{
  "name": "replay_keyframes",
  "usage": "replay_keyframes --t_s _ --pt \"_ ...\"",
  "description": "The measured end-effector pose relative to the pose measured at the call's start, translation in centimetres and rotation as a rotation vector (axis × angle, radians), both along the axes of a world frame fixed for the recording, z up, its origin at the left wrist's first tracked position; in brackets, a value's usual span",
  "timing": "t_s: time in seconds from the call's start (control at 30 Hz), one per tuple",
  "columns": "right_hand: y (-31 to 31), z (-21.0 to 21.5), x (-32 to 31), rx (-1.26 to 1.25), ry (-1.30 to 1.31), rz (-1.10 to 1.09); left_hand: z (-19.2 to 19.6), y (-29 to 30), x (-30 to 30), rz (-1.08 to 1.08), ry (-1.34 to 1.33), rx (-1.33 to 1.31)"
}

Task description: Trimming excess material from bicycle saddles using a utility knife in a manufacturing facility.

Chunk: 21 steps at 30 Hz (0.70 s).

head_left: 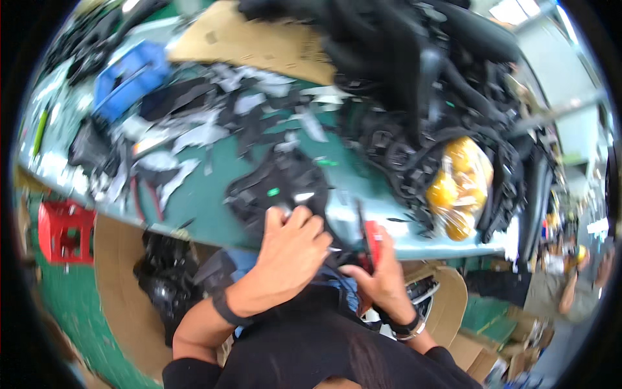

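Nearest to us, at the bottom of the view, our dark clothing fills the lap, and both forearms rise from it toward the near edge of the green surface (pixel 207 194). Our left hand (pixel 291 249) lies palm down with the fingers curled together, pressing on a black fabric piece (pixel 282 181) that rests on the surface right at its near edge; a dark band circles that wrist. Our right hand (pixel 382 275) sits just to the right, fingers closed round a small red-handled tool (pixel 370 236) that stands nearly upright against the edge of the fabric piece. We cannot tell what kind of tool it is, since the picture is blurred there. A bracelet and a dark band sit on the right wrist.

Farther out, to the left and beyond the fabric piece, black and grey fabric scraps (pixel 194 129) are scattered across the surface. A blue bin (pixel 129 74) stands at the far left, and a flat sheet of cardboard (pixel 253 42) lies at the far middle. To the right, a tall heap of black straps and parts (pixel 427 84) covers the far right of the surface, and a clear bag of yellow things (pixel 460 185) leans at its near side, well apart from our right hand.

Below the surface on the left, a red crate (pixel 63 230) sits on the floor beside a curved cardboard container (pixel 120 292).
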State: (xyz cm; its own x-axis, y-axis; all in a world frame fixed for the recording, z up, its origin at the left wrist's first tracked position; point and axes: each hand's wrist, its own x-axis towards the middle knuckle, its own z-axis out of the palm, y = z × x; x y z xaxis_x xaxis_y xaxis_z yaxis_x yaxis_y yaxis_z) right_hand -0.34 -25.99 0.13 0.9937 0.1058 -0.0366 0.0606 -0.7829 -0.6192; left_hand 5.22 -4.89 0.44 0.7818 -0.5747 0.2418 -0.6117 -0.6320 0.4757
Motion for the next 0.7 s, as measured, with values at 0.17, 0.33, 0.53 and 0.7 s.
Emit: replay_keyframes --t_s 0.17,0.33,0.53,0.7 --pt "0.8 -1.5 0.9 0.363 0.149 0.029 0.0 1.7 0.3 -0.095 0.306 -0.376" --pt "0.1 0.6 1.5 0.101 -0.021 0.075 0.9 6.0 2.4 0.592 0.064 -0.486" --pt "-0.2 1.7 2.6 -0.040 -0.136 0.337 -0.3 7.8 0.8 0.228 0.154 -0.204" --pt "1.4 1.9 4.4 -0.148 -0.070 0.516 -1.9 8.2 1.4 0.234 0.177 -0.240"
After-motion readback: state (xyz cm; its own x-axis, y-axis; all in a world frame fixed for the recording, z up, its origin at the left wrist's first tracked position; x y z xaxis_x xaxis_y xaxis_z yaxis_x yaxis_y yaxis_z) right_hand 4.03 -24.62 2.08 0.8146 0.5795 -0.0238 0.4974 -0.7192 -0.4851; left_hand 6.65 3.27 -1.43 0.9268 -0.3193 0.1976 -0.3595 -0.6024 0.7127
